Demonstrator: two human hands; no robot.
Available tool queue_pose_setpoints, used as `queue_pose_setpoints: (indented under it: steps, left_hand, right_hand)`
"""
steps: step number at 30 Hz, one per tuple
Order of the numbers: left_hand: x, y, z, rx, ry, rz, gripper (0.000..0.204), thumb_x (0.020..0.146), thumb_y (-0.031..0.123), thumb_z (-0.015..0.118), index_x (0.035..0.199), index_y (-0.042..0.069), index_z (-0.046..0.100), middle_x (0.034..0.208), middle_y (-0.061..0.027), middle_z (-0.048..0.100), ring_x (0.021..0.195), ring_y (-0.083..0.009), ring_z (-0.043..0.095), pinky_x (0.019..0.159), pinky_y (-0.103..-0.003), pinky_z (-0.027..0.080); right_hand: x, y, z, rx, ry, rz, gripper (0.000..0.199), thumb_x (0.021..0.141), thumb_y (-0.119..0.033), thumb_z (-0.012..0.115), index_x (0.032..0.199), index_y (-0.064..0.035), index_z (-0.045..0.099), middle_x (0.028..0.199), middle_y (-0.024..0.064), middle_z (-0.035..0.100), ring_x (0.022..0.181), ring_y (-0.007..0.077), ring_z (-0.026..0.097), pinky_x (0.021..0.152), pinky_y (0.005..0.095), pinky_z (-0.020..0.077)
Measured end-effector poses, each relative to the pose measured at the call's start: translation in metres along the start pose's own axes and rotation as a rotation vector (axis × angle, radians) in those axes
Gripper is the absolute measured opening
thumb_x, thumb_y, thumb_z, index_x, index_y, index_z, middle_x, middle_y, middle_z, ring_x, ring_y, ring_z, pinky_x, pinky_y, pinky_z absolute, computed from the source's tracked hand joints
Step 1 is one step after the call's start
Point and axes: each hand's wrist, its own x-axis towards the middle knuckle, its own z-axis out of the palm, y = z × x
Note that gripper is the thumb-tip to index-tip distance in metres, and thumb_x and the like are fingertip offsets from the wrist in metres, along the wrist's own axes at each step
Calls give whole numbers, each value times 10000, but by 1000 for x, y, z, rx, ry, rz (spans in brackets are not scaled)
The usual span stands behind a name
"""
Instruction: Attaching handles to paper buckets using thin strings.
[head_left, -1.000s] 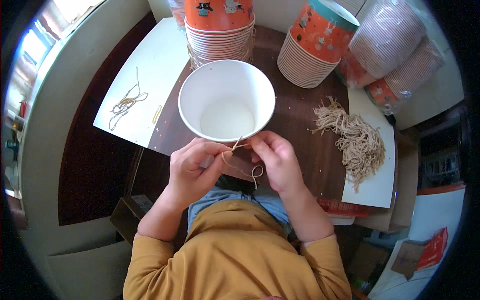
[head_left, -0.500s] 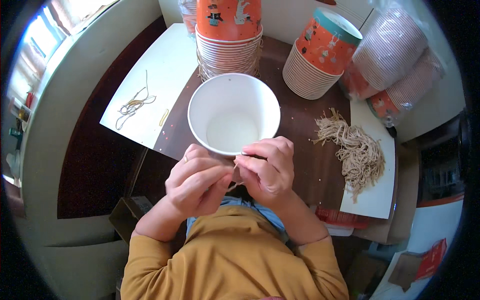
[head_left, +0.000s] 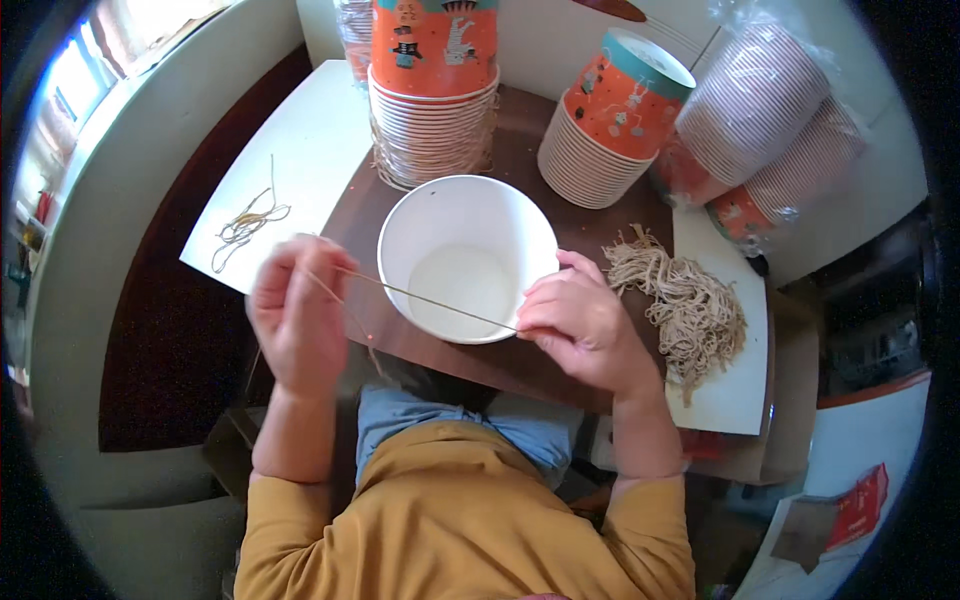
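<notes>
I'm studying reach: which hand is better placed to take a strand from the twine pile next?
Right, I'd say: the right hand is nearer the twine pile, while the left hand is off to the left of the white cup. Both hold a taut strand, though.

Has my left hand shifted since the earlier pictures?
Yes: the left hand has moved left, closer to the loose strings lying on the white surface.

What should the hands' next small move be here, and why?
Probably, the left hand should ease the thin tan string down to the rim of the round white paper-looking tub: both hands pinch it, it looks taut across the opening in this view, and the right hand is at the tub's edge.
</notes>
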Motion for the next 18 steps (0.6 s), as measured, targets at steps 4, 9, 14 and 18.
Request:
queue_pose_setpoints:
  steps: [4,9,14,18]
  left_hand:
    - [25,4,-13,-87,90,20,120,926,96,568,917,-11,621,868,-92,641,737,-122,583,675,-239,472]
    - [43,2,-17,-161,74,32,121,922,89,574,908,-12,639,873,-84,643,730,-104,564,624,-218,440]
    - [30,-4,40,37,-146,-58,114,911,38,567,931,-32,655,875,-58,642,770,-75,547,711,-203,431]
    - [41,-7,88,162,-395,-8,142,916,79,598,936,-49,655,861,-34,651,777,-68,568,731,-207,450]
  right_hand:
    - [-3,16,-37,68,-120,100,170,658,-3,745,776,-91,661,857,7,665,983,211,622,1021,455,357]
    - [-2,28,-84,15,-370,161,295,677,-114,745,955,-71,654,1040,89,615,1110,260,540,1014,396,359]
    - [42,-1,-74,763,-152,407,674,817,-302,712,1350,7,436,1263,136,539,1218,209,485,1029,344,375]
    - [70,-20,-54,1003,-373,531,388,916,-310,612,1158,-10,570,970,57,607,918,116,571,816,254,454]
